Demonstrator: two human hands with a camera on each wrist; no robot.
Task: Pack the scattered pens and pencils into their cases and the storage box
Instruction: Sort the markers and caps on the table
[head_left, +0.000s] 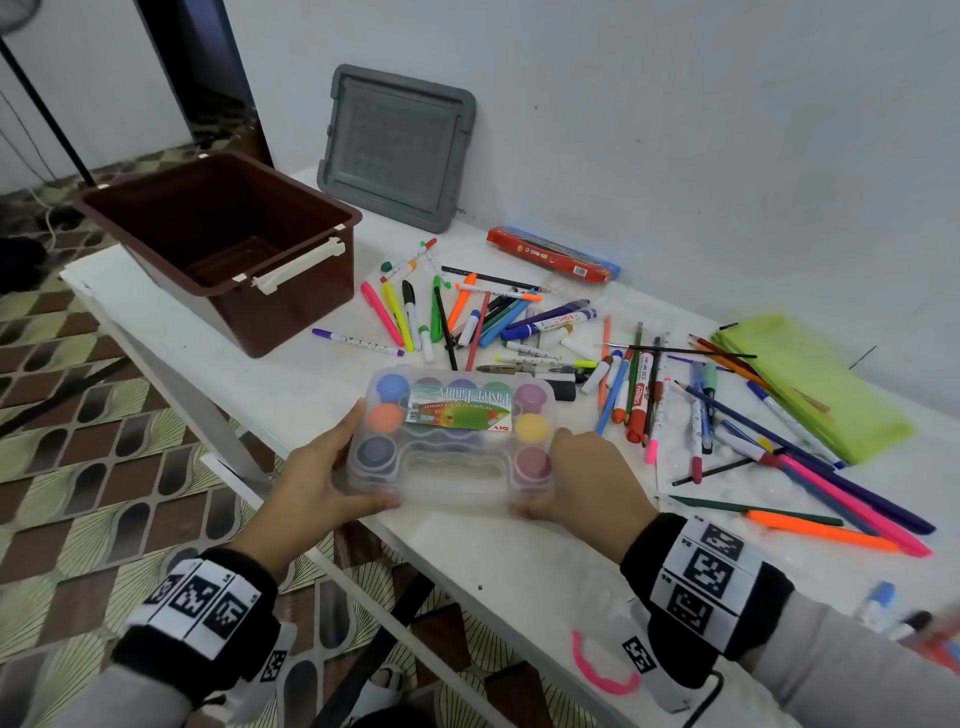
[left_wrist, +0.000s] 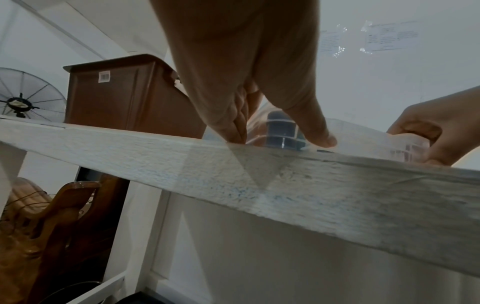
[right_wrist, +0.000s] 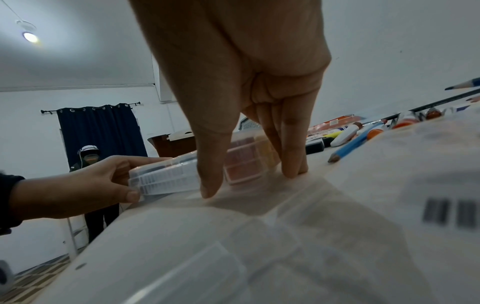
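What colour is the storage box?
Dark brown storage box, cream handle; head view shows it best.

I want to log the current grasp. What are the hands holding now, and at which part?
Both hold the clear paint set case by its short ends: the left hand at its left end, the right hand at its right end.

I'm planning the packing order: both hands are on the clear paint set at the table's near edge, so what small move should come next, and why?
Probably lift the paint set and carry it left into the brown storage box. Left hand and right hand grip its two ends, the box stands open and looks empty, and the pens lie scattered behind.
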